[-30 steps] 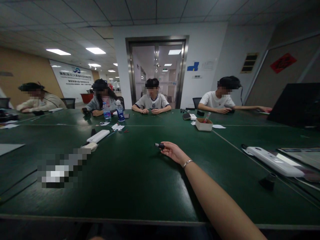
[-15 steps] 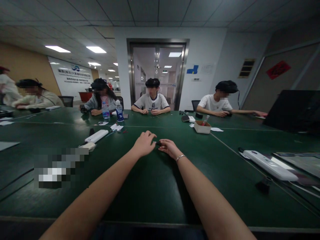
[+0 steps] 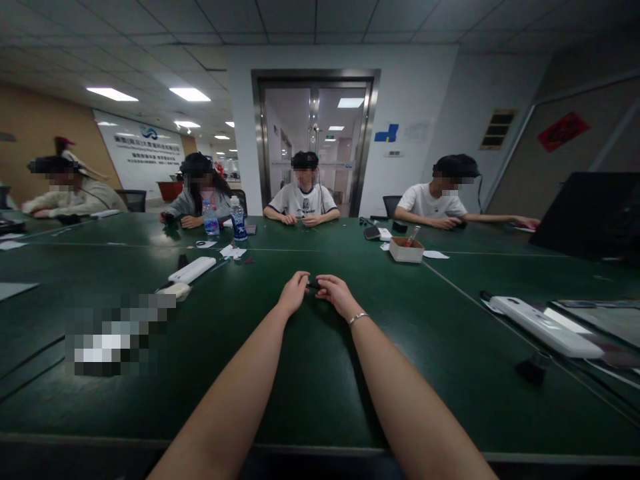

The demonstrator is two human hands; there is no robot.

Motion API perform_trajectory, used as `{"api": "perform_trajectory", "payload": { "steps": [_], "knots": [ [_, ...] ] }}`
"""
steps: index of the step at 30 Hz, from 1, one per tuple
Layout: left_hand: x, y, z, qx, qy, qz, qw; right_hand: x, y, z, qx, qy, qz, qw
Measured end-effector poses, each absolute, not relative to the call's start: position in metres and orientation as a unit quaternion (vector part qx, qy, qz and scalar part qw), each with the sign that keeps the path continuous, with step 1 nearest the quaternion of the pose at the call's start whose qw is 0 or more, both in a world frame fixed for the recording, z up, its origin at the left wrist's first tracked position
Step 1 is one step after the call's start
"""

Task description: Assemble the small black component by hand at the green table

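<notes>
My right hand [image 3: 339, 295], with a bracelet at the wrist, pinches a small black object [image 3: 313, 284] between thumb and fingertips. The object has a light tip on its left side; it is too small to tell its kind. My left hand [image 3: 293, 293] is closed, its thumb and fingers at that left end and seeming to grip it. Both hands are over the middle of the green table [image 3: 310, 373], and the fingers partly hide the object.
White power strips lie left [image 3: 192, 270] and right [image 3: 545, 327]. A dark brush [image 3: 533, 368] lies near the right one. Further off are a small box [image 3: 407, 251], two bottles [image 3: 239, 220] and paper scraps. Several people wearing headsets sit across the table. A black monitor [image 3: 590, 213] stands at right.
My left hand has come in from above and left of the object, its spread fingers closing at the object's left end. My right hand keeps its pinch almost in place.
</notes>
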State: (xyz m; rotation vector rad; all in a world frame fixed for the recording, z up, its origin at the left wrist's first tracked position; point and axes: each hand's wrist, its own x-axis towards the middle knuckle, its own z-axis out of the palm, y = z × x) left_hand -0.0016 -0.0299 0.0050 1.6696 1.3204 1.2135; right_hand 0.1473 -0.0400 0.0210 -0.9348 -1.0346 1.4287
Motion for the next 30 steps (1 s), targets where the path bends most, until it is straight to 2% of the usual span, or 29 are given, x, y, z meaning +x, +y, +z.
{"api": "perform_trajectory", "payload": {
  "steps": [8, 30],
  "knots": [
    [-0.0051, -0.0231, -0.0026, 0.657, 0.484, 0.480, 0.323, 0.1482, -0.0352, 0.0187, -0.387, -0.458, 0.604, 0.525],
    [-0.0063, -0.0229, 0.0058, 0.618, 0.450, 0.517, 0.384, 0.1503, -0.0312, 0.0184, -0.375, -0.466, 0.617, 0.510]
  ]
}}
